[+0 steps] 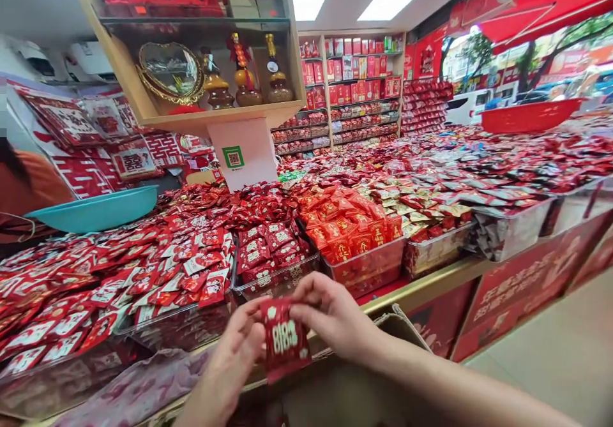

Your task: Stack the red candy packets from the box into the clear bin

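Observation:
A dark red packet with white characters is held upright between both hands, above an open cardboard box. My left hand pinches its left edge. The fingers of my right hand close on its upper right corner. Just beyond the hands, a clear bin holds similar dark red packets. To its right stands a bin of bright red-orange packets.
Red and white packets fill bins at the left. A blue basin rests on the packets, a red basin at the right. A display cabinet overhangs the counter. Someone's orange sleeve shows far left.

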